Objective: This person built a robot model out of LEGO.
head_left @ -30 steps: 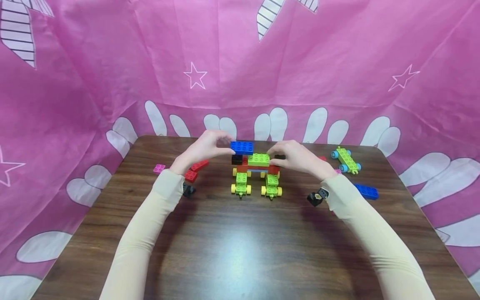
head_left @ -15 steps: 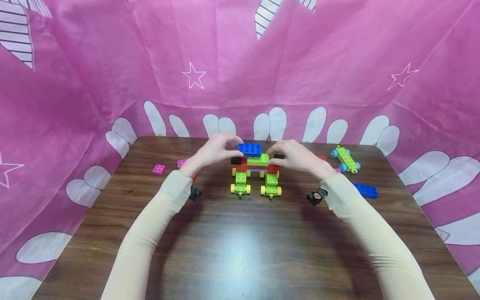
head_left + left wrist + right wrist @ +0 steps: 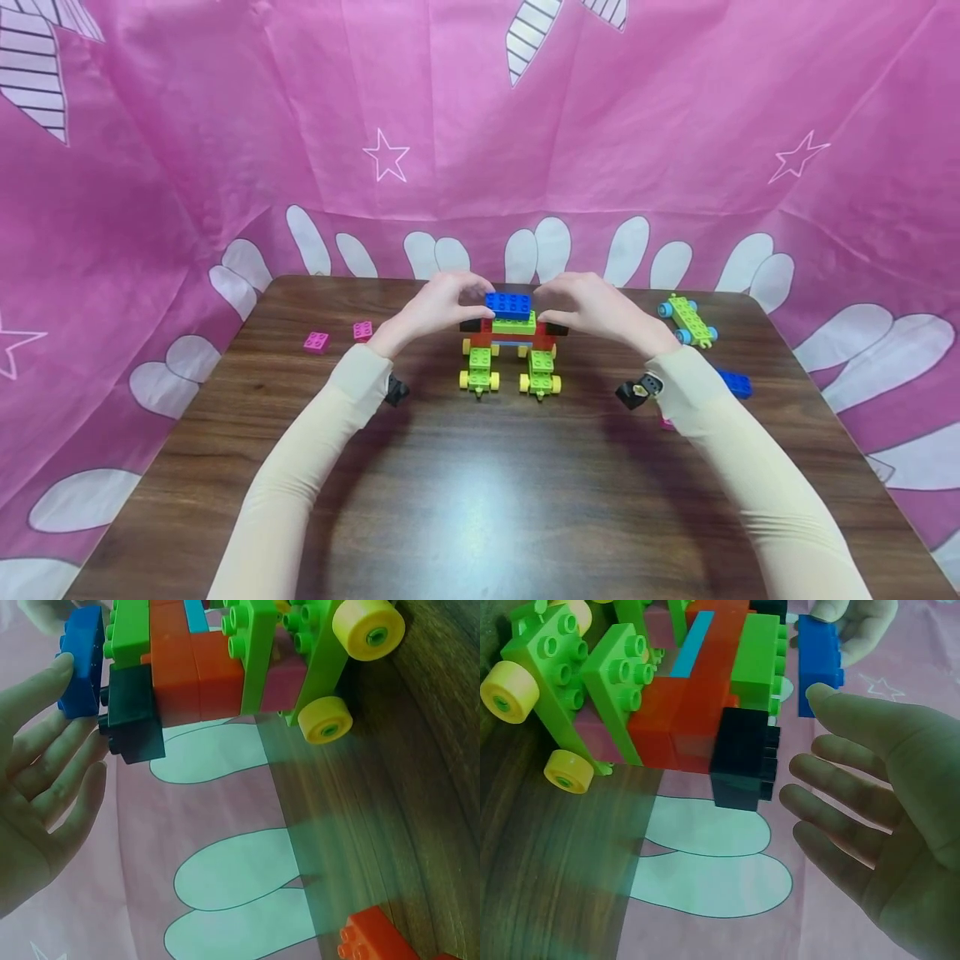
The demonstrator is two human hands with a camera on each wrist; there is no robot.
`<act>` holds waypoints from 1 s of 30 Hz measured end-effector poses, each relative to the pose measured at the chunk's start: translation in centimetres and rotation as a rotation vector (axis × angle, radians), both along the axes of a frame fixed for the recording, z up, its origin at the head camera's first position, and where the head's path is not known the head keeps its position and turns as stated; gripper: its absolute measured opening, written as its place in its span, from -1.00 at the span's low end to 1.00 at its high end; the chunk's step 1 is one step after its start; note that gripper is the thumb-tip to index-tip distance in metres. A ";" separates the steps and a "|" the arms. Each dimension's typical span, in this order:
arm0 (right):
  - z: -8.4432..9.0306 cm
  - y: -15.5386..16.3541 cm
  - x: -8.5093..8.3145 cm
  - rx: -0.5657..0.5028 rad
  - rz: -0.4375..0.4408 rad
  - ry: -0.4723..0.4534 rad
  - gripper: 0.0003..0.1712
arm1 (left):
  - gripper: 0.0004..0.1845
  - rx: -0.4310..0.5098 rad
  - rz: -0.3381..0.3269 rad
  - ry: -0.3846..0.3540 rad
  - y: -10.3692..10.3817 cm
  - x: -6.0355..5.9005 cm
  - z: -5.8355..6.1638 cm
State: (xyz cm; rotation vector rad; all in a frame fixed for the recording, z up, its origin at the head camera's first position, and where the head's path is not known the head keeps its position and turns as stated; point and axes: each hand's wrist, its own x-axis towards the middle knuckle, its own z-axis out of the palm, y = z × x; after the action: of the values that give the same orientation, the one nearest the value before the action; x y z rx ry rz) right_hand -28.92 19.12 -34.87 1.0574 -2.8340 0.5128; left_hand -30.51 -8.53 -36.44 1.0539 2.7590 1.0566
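Head view: pinching blue brick (image 3: 508, 305) in left hand (image 3: 441, 306) just above wheeled build (image 3: 664, 712); holding right hand (image 3: 598, 306) loosely spread alongside, can't tell if touching.

Both arms (image 3: 277, 483) forward, left hand (image 3: 435, 308) in a pinch, right hand (image 3: 598, 307) loosely spread.

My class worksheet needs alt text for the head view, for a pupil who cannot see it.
The left hand holds a blue brick over the green brick on a model with yellow wheels; the right hand is close by. On the table, pink bricks lie left, a wheeled base right.
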 end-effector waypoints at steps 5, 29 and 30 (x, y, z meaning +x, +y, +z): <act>0.3 -0.2 0.1 -0.009 0.007 0.009 -0.52 | -0.63 0.010 -0.013 0.004 0.3 -0.1 -0.3; -0.1 -1.4 -0.3 0.017 0.056 0.032 -0.63 | -0.63 -0.008 -0.018 -0.008 0.6 -0.2 -0.6; -0.1 -1.4 -0.3 0.016 0.055 0.030 -0.63 | -0.62 -0.013 -0.017 -0.007 0.6 -0.2 -0.6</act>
State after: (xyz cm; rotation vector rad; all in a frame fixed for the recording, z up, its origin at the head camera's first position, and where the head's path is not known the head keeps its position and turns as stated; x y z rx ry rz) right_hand -29.19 17.72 -34.93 1.1382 -2.7949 0.4749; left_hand -30.74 -7.94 -37.05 1.0679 2.7423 1.0368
